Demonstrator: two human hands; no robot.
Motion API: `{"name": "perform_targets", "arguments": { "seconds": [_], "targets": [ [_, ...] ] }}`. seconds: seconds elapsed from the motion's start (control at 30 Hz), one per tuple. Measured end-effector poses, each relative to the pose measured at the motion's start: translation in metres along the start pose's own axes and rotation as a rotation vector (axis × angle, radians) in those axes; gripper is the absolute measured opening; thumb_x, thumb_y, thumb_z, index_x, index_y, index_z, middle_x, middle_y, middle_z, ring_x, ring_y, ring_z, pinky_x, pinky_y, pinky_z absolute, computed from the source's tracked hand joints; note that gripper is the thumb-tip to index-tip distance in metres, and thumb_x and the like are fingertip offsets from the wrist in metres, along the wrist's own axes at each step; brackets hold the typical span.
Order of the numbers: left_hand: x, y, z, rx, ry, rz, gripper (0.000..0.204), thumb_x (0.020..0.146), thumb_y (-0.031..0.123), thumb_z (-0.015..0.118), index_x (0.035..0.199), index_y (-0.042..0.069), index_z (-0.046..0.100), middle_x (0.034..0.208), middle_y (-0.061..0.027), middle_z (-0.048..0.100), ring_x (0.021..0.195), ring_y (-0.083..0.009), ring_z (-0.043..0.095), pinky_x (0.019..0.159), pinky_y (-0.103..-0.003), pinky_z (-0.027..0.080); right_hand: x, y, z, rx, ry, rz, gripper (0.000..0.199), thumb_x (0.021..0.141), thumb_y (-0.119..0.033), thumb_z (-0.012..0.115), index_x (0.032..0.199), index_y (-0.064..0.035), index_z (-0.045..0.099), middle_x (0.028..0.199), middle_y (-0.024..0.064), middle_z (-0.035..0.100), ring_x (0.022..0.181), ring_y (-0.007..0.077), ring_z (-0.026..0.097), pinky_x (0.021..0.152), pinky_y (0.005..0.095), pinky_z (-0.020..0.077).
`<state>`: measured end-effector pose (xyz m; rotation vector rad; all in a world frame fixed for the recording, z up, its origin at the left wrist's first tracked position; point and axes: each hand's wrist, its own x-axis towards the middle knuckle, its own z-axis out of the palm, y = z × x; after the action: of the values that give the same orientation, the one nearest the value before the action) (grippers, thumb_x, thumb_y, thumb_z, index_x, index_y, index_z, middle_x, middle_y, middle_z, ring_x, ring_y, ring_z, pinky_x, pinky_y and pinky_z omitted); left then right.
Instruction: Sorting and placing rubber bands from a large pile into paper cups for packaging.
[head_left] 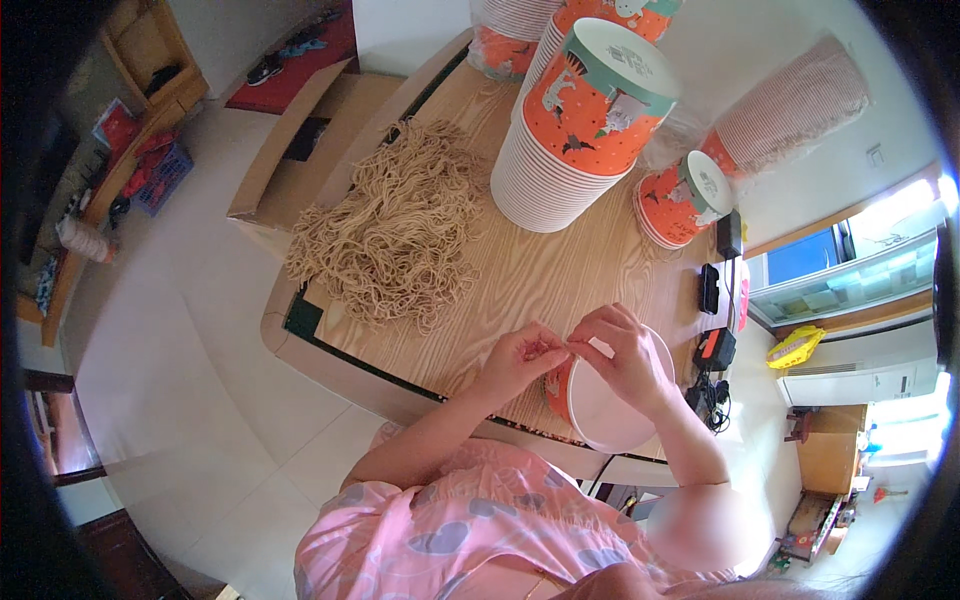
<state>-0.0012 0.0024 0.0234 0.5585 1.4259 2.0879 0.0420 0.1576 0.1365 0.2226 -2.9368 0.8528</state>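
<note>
My left hand point(520, 358) and right hand point(625, 355) meet over the near edge of the wooden table point(545, 275), fingertips touching each other. Left fingers are curled and pinched shut on something small and reddish; too small to tell what it is. Right fingers are bent and pinched at the same spot, thumb and forefinger closed together, and that hand sits over the rim of a paper bowl point(605, 410).

The bowl is right under my right hand, at the table's near edge, tilted with its white inside facing up and its orange printed side showing on the left. Whether my right hand actually rests on the rim, cannot tell.

Farther back on the table, a big loose pile of dried noodles point(395, 225) lies to the left, well apart from my hands. A tall stack of orange bowls point(575, 125) stands in the middle behind, with a shorter stack point(680, 200) lying to its right and more stacks in plastic wrap point(790, 105) beyond that.

Black chargers and cables point(715, 350) sit at the table's right edge, just beside the bowl. An open cardboard box point(300, 140) stands on the floor to the left of the table.

My pink patterned sleeve point(440, 510) fills the lower part of the view.
</note>
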Motion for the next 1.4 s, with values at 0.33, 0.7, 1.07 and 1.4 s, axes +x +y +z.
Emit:
{"name": "perform_targets", "arguments": {
  "seconds": [0.33,0.7,1.07,1.4],
  "targets": [
    [-0.001,0.004,-0.002,-0.684,-0.008,-0.548,0.013,0.09,0.017,0.061,0.093,0.005,0.065,0.075,0.0007,0.058,0.064,-0.0058,0.052,0.052,-0.017,0.039,-0.007,0.0,0.009,-0.1,0.117,-0.179,0.013,0.073,-0.011,0.071,0.083,-0.0076,0.065,0.086,0.0044,0.061,0.083,0.0248,0.057,0.083,0.0395,0.043],
    [-0.003,0.004,-0.003,-0.602,-0.008,-0.509,0.011,0.087,0.014,0.064,0.095,0.006,0.066,0.081,-0.0002,0.062,0.067,-0.006,0.055,0.059,-0.019,0.045,-0.01,-0.005,0.0,-0.136,0.021,-0.191,0.018,0.073,-0.008,0.072,0.091,-0.0065,0.068,0.091,0.0054,0.064,0.088,0.0244,0.06,0.088,0.0423,0.0437],
    [-0.002,-0.002,-0.005,0.031,0.048,-0.137,0.006,0.085,0.005,0.065,0.09,0.003,0.063,0.085,0.0017,0.061,0.081,-0.0053,0.056,0.075,-0.02,0.045,0.004,0.005,0.0,0.034,-0.063,-0.059,0.011,0.075,-0.009,0.07,0.083,-0.0044,0.064,0.082,0.0064,0.064,0.081,0.0244,0.061,0.079,0.0349,0.0475],
    [-0.002,0.004,-0.008,0.05,0.051,-0.087,0.017,0.086,0.015,0.066,0.096,0.001,0.067,0.08,-0.0006,0.063,0.073,-0.0063,0.057,0.065,-0.021,0.046,0.004,0.006,0.002,0.081,-0.062,-0.013,0.011,0.074,-0.007,0.07,0.082,-0.0043,0.064,0.079,0.007,0.063,0.079,0.024,0.061,0.076,0.0336,0.047]
  ]
}}
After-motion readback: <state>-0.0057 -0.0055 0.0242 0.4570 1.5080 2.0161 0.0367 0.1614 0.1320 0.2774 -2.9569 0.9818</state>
